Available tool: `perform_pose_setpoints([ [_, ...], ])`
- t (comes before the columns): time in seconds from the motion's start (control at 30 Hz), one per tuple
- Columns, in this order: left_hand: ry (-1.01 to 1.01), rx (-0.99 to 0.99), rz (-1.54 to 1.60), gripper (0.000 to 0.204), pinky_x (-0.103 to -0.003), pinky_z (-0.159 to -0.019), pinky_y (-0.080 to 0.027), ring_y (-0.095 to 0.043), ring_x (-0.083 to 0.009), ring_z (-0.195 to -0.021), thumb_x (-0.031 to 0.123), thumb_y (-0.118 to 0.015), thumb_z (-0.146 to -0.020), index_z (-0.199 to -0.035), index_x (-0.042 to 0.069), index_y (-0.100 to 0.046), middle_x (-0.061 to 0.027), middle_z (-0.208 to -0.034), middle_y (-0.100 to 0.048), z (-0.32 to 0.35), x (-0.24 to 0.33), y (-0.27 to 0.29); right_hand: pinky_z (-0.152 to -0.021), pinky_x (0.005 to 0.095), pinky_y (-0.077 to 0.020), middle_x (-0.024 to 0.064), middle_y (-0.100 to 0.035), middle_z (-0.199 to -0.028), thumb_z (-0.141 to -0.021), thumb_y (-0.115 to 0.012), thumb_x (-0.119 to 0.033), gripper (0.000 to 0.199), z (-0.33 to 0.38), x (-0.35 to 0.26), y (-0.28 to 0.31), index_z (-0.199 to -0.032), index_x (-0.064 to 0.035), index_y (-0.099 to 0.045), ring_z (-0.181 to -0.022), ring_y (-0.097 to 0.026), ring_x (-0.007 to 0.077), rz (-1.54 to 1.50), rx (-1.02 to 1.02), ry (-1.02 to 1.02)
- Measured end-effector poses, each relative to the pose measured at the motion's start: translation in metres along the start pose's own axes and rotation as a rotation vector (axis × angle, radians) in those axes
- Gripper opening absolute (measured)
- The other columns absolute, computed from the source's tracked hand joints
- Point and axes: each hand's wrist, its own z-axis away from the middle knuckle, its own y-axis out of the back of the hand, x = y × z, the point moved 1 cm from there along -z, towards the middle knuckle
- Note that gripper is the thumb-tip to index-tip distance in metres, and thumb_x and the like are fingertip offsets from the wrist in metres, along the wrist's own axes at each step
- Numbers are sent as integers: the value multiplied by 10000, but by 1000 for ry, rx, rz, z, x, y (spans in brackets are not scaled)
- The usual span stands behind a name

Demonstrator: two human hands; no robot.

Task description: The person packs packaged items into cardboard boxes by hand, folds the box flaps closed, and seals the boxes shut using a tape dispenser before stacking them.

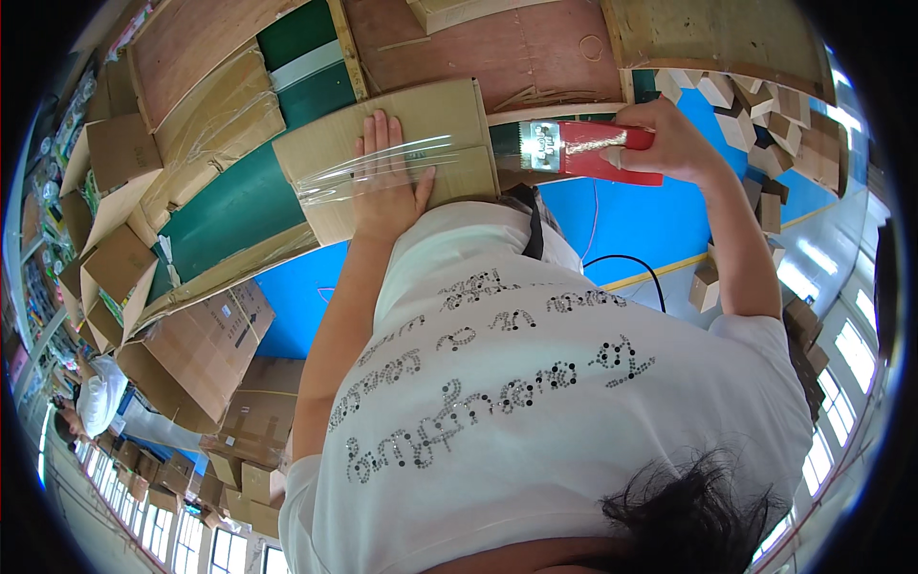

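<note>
- As far as I can tell from where I'm standing, this is mid-brushing. The left hand [387, 187] lies open and flat, palm down, fingers spread, pinning a cardboard sheet [421, 124] to the green surface [239, 210].
- A strip of clear film [359, 174] runs across the sheet, partly under that hand.
- The right hand [669, 139] is closed tight round the red handle of a wide paintbrush [583, 148]. Its dark bristles sit right at the sheet's right edge.
- My guess is that any further stroke needs the flat hand to keep pressing so the sheet doesn't slide, with the brush kept level along that edge.
- A black cable [626, 263] trails over the blue floor [631, 215] below the brush arm, which could snag.
- Open cardboard boxes [191, 354] crowd the left side, and small folded cartons [765, 115] are piled on the right, close to the elbow.
- Wooden boards [478, 43] lie beyond the sheet, so there's not much room to push forward.
</note>
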Motion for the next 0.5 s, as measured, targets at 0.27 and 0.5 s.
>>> perform_pose_setpoints([
  [0.27,36,2,-5,813,-500,-1151,-180,-201,-383,-1431,450,-509,-901,-1478,-36,-208,-233,-1540,-207,2,3,0,-603,296,-472,108,-659,-731,-728,-755,-308,362,-20,21,-6,-858,18,-670,-654,-589,153,3,-47,-12],
  [0.5,58,39,42,775,-505,-1140,-204,-230,-372,-1425,451,-502,-911,-1476,-13,-246,-219,-1535,-238,2,5,5,-598,300,-481,121,-658,-740,-715,-774,-318,371,6,25,30,-860,11,-683,-656,-615,179,-133,-27,-68],
])
